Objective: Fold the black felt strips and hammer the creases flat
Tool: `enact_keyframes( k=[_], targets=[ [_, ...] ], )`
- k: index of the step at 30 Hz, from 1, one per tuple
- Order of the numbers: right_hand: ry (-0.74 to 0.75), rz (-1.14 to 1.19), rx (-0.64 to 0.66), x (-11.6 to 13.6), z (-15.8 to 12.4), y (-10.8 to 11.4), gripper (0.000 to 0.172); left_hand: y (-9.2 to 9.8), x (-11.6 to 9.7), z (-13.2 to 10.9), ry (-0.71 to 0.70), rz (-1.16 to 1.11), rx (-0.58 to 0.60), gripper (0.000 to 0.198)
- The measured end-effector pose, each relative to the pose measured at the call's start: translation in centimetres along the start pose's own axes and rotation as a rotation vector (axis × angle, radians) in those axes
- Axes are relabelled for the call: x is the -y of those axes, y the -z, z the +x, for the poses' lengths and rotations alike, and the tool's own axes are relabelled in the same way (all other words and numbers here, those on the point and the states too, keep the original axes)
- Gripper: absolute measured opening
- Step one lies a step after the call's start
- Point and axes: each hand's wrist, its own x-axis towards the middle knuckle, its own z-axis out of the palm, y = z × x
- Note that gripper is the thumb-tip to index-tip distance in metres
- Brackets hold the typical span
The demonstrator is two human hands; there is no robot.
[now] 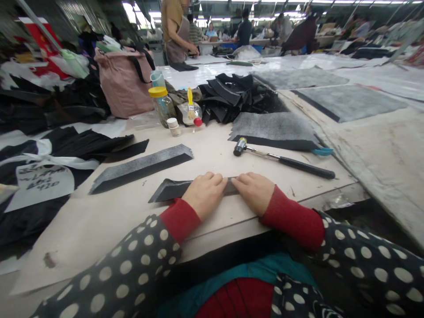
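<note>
Worktable (126,229) carries one partly covered black strip (174,190) and one hammer (291,163) beyond, pale room between; its near edge lies close to the wearer. The strip's long axis runs left to right, left end angled nearer. Left hand (205,192) and right hand (255,192) curl over it; whether pinching, I cannot tell.

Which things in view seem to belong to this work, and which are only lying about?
Likely in the job:
narrow dark strip, under the left hand and right hand
flat grey-and-black strip
black-handled hammer with metal shaft

Seemingly lying about:
pink fabric bag
clear jar with yellow lid
small white bottle
</note>
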Motion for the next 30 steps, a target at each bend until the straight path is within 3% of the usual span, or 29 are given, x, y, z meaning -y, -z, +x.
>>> enact_keyframes(
  k=[3,5,8,11,14,18,23,27,30],
  targets=[
    [0.099,0.126,-0.056,-1.4,-0.4,0.8,0.027,0.2,-0.6,0.1,0.040,-0.007,-0.008,0.035],
    [0.166,0.239,-0.129,-3.9,-1.2,1.4,0.030,0.3,-0.9,0.2,0.064,-0.010,-0.020,0.037],
    [-0.029,0.127,-0.257,-9.4,-3.1,1.8,0.034,0.2,-1.1,0.4,0.088,-0.004,-0.026,0.038],
    [-0.199,-0.132,-0.131,-14.2,-5.3,1.0,0.037,0.2,-1.3,0.4,0.102,-0.001,-0.025,0.038],
    [-0.236,-0.223,0.000,-16.3,-6.6,-0.2,0.038,0.1,-1.4,0.3,0.104,-0.006,-0.037,0.037],
    [-0.210,-0.215,0.046,-16.1,-6.6,-0.6,0.039,-0.1,-1.6,0.4,0.080,-0.036,-0.060,0.034],
    [-0.259,-0.096,0.017,-15.3,-6.4,0.7,0.035,-0.1,-1.7,0.4,0.084,-0.054,-0.046,0.034],
    [-0.342,0.198,-0.063,-12.7,-8.5,1.8,0.042,-0.1,-1.7,0.3,0.089,-0.055,-0.049,0.034],
    [-0.443,0.438,-0.053,-9.7,-11.0,2.4,0.044,-0.1,-1.6,0.3,0.088,-0.060,-0.061,0.034]
  ],
)
